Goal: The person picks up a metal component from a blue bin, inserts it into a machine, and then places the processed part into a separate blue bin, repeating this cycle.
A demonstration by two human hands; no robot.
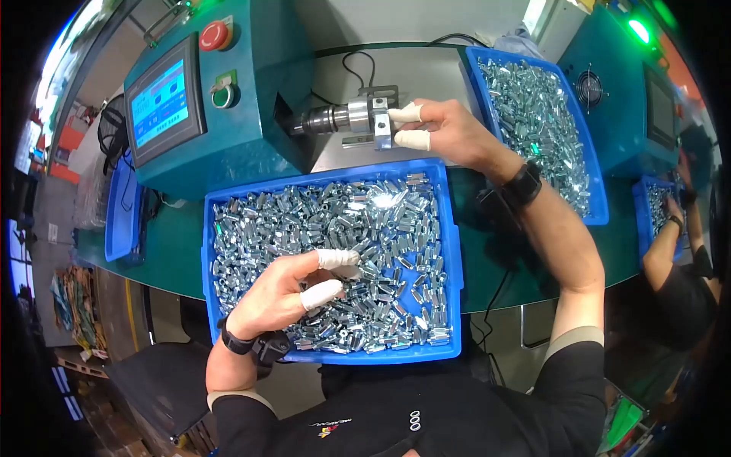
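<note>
The left hand (276, 295) reaches in from the lower left, wrist bent inward, over the metal parts (285, 221) that fill the blue tray (456, 297) at the centre of the frame. Its thumb and index finger, in white covers (323, 295), stand a little apart among the parts; whether a part sits between the fingertips I cannot tell. The right arm rises from the lower right, elbow bent, and the right hand (458, 135) points leftward at upper centre, thumb below index with a narrow gap, both tips at the right side of the clamp (382, 126). Any part there seems hidden. The clamp sits beside the green machine (266, 68) at upper left; the tray rests on the green table (487, 263).
</note>
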